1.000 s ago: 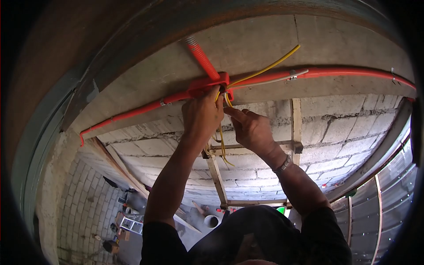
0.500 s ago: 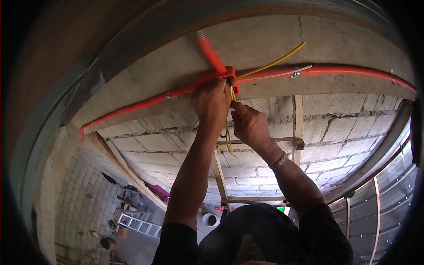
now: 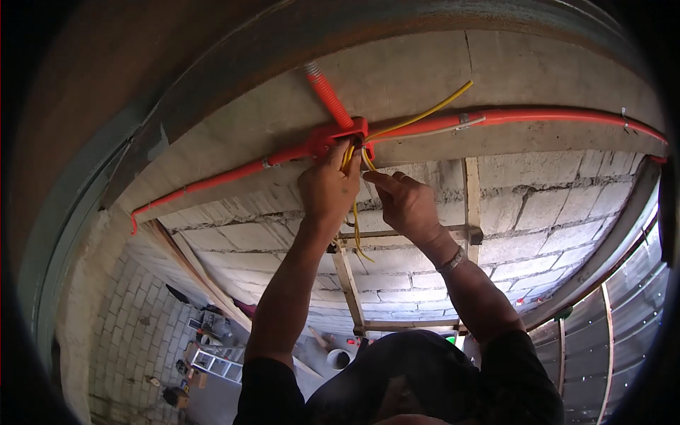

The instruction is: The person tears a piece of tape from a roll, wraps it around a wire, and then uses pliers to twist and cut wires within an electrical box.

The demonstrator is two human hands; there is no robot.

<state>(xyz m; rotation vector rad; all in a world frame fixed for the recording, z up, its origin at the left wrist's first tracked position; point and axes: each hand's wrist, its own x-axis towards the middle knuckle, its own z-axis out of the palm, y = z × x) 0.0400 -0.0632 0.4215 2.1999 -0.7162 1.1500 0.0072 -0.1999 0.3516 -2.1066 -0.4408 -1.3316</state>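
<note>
An orange junction box [image 3: 326, 136] is fixed on the grey concrete beam overhead. My left hand [image 3: 329, 188] reaches up to its underside, fingers closed around yellow wires [image 3: 348, 157] that come out of the opening. Just to the right, my right hand [image 3: 409, 207] pinches a yellow wire between thumb and forefinger below the box. The loose lower ends of the yellow wires [image 3: 357, 230] dangle beneath my hands. Another yellow wire [image 3: 425, 113] sticks out to the upper right, with a whitish wire [image 3: 446, 129] under it. The left fingertips are partly hidden against the box.
Orange conduit [image 3: 552, 115] runs along the beam both ways, held by metal clamps [image 3: 464, 120]. A corrugated orange conduit [image 3: 329, 97] enters from above. Timber framing [image 3: 472, 205] stands before a block wall. Far below are a ladder [image 3: 216, 365] and a white bucket [image 3: 338, 358].
My left hand has shifted down and left from the box, showing more of its opening and the wires. My right hand keeps its pinch. The view has shifted slightly.
</note>
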